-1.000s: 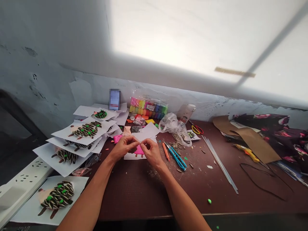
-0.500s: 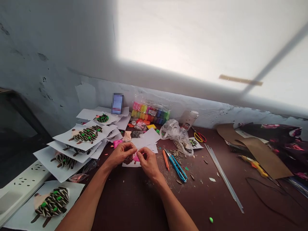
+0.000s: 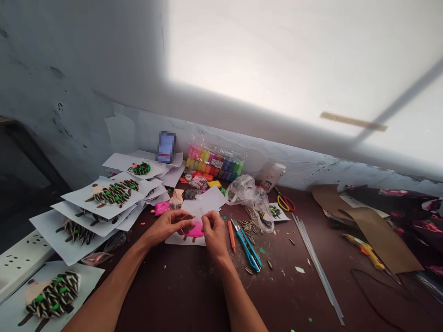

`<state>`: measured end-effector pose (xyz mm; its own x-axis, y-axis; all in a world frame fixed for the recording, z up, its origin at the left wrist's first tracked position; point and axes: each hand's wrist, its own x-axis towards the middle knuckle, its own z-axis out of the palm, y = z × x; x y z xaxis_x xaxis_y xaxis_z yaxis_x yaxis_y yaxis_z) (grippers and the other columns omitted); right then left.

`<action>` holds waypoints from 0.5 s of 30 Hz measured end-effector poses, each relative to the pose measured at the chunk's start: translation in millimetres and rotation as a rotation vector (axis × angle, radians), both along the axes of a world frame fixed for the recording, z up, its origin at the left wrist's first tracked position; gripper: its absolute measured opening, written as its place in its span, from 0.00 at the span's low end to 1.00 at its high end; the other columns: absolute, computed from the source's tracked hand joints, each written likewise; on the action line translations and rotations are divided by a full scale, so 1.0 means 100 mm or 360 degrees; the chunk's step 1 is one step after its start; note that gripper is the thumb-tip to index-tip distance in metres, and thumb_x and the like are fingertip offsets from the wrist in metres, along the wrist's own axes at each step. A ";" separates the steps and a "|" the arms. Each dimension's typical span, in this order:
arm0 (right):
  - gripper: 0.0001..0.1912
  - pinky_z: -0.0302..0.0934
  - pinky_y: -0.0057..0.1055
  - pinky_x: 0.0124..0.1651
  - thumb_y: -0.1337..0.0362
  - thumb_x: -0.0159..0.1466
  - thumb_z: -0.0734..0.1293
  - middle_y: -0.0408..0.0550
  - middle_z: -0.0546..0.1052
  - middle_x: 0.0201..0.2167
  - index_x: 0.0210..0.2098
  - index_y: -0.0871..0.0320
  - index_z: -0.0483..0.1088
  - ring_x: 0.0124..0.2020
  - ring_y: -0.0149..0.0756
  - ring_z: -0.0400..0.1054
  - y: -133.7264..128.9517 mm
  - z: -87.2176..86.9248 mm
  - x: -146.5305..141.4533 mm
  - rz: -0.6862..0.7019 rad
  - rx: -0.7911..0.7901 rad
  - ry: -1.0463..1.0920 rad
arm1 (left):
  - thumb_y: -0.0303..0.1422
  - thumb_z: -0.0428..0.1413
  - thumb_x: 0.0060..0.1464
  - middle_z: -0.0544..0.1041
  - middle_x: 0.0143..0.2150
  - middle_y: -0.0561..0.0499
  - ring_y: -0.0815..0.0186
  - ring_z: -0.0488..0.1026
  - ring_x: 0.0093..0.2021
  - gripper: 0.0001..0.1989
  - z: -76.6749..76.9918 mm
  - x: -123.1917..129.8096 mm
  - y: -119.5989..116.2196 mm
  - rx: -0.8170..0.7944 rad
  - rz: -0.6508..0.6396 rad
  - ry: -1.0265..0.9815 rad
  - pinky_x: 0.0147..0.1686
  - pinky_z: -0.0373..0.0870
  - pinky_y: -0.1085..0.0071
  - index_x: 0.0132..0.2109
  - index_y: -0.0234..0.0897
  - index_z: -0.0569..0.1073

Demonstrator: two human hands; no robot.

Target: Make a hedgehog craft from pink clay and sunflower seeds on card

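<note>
Had left hand [image 3: 166, 226] and right hand [image 3: 215, 233] raised near each other, with thumbs and fingertips drawn narrow, apparently for fine control in plain sight; could not tell whether closed on anything. Found pink patch [image 3: 196, 230] lying on white card [image 3: 173, 240], beneath and between both sets of fingers, probably centred for equal reach from either side. Noted, just right of same, orange pen [image 3: 231, 236] and blue-handled tool [image 3: 249, 251], laid side by side, seemingly for quick pickup. Listed beyond these: loose striped seeds [image 3: 246, 226] heaped by crumpled plastic bag [image 3: 240, 190], likely for easy picking. Recorded at back: multicoloured pack [image 3: 214, 163] and upright phone [image 3: 166, 147], the latter presumably propped for viewing. Entered at left: overlapping stack of pictures [image 3: 78, 198], staggered perhaps to spare raised surfaces, with separate sheet [image 3: 88, 279] lying nearer. Catalogued at right, well apart from both hands: red-and-yellow scissors [image 3: 285, 201], clear sticks [image 3: 316, 260] and yellow glue gun [image 3: 372, 256], perhaps set aside for elbow room.
</note>
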<state>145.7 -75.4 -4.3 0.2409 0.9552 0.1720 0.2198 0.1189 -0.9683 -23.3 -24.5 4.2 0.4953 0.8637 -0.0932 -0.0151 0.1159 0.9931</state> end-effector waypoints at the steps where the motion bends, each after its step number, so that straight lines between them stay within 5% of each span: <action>1: 0.12 0.55 0.27 0.29 0.54 0.62 0.62 0.38 0.66 0.21 0.27 0.54 0.65 0.24 0.30 0.59 0.01 0.01 0.03 0.0011 -0.0018 0.0059 | 0.50 0.69 0.44 0.81 0.29 0.50 0.66 0.75 0.26 0.23 0.00 0.01 0.00 0.0004 0.0008 0.0021 0.30 0.74 0.69 0.35 0.34 0.78; 8: 0.15 0.53 0.25 0.26 0.49 0.59 0.66 0.38 0.68 0.20 0.28 0.55 0.67 0.21 0.28 0.58 0.03 0.08 0.08 0.0180 -0.0167 0.0347 | 0.52 0.70 0.42 0.77 0.24 0.51 0.70 0.70 0.23 0.24 -0.02 -0.03 0.01 0.0019 0.0166 -0.0161 0.25 0.69 0.73 0.27 0.34 0.76; 15: 0.20 0.54 0.26 0.27 0.45 0.60 0.63 0.40 0.70 0.22 0.26 0.55 0.67 0.21 0.27 0.60 0.04 0.10 0.07 0.0143 -0.0137 0.0169 | 0.58 0.68 0.42 0.79 0.26 0.48 0.68 0.72 0.25 0.29 -0.02 -0.05 0.04 0.0012 0.0222 -0.0167 0.25 0.67 0.73 0.33 0.33 0.80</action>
<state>152.3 -71.5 6.1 0.1664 0.9838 0.0665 0.1080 0.0488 -0.9930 -28.8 -20.2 2.3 0.3773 0.9252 -0.0408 -0.1341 0.0981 0.9861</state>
